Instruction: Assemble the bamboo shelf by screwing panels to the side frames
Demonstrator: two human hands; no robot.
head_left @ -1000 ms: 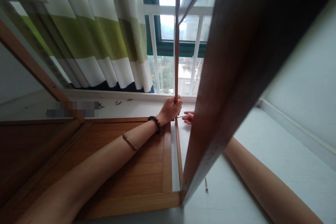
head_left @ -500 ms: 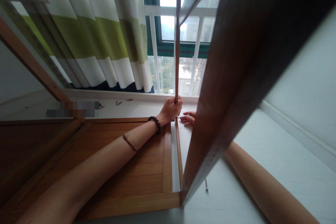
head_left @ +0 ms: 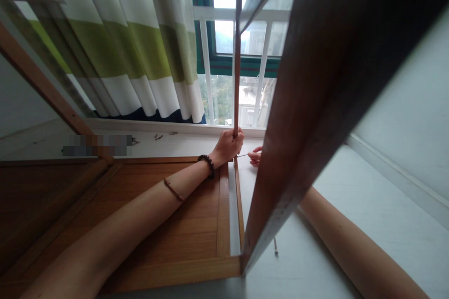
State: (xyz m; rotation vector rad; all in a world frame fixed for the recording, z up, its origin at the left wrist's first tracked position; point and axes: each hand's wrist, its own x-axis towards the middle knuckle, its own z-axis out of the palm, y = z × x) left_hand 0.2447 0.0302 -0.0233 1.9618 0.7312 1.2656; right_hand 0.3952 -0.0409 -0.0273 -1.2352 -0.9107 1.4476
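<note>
My left hand (head_left: 229,144) is closed round the lower part of a narrow upright wooden post (head_left: 237,79), which rises in front of the window. Just right of it, my right hand (head_left: 256,156) pinches the outer end of a thin metal rod (head_left: 243,155), whose exact kind I cannot make out. The rod's other end meets the post's foot, just below my left hand. A thick dark wooden beam (head_left: 280,149) hides part of my right hand and wrist. Below my left arm lies a brown wooden panel (head_left: 189,224) with a raised frame.
A bolt-like metal piece (head_left: 276,246) lies on the pale floor (head_left: 351,205) right of the beam. Several small brown pieces (head_left: 159,137) are by the white sill. A slanting wooden bar (head_left: 42,81) stands at left, before a striped curtain (head_left: 140,51).
My right hand has moved slightly right, away from the post, and its fingers have drawn in, so more of the rod shows. My left hand stays on the post.
</note>
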